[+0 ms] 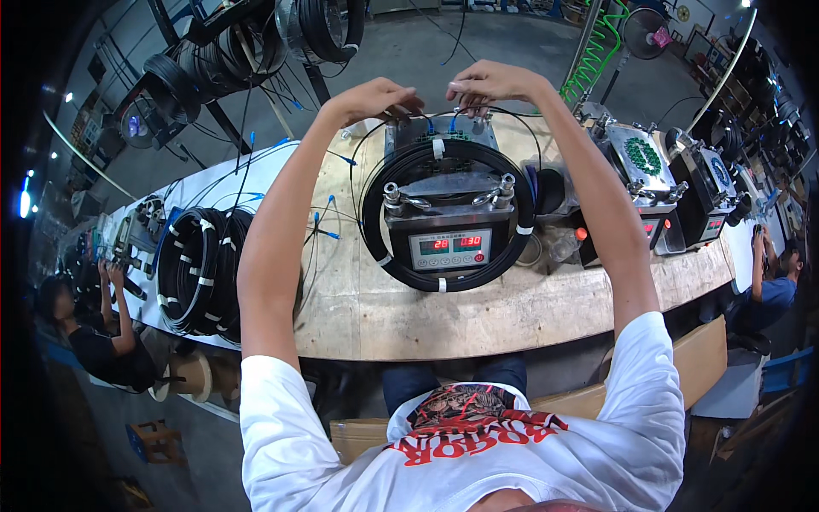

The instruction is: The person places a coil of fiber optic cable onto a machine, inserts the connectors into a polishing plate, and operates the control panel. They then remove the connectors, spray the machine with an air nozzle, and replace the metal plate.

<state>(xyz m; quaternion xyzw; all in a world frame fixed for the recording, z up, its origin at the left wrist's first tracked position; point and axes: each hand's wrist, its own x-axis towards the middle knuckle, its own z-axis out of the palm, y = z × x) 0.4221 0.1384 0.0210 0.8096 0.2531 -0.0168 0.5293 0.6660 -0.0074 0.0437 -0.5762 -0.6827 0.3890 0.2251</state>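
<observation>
Bare pale plywood tabletop (401, 322) leaves passage nearside of the boxy steel machine (448, 215). A round black cable coil (373, 209) obstructs its front.

Two bare hands, a left hand (375, 98) and a right hand (495, 84), with two blue plugs (452, 126) between them. Just nearer than the hands: one machine (448, 213), one black cable coil (373, 200) around it and four white ties (443, 284) I can spot. Right of the right hand, two more machines (644, 198), so three total, plus one fan (646, 34). Left of the left hand, one more fan (136, 126) and a pile of coils (229, 269), honestly can't count those. Two other people (111, 333), one way out on each side of the hands.
</observation>
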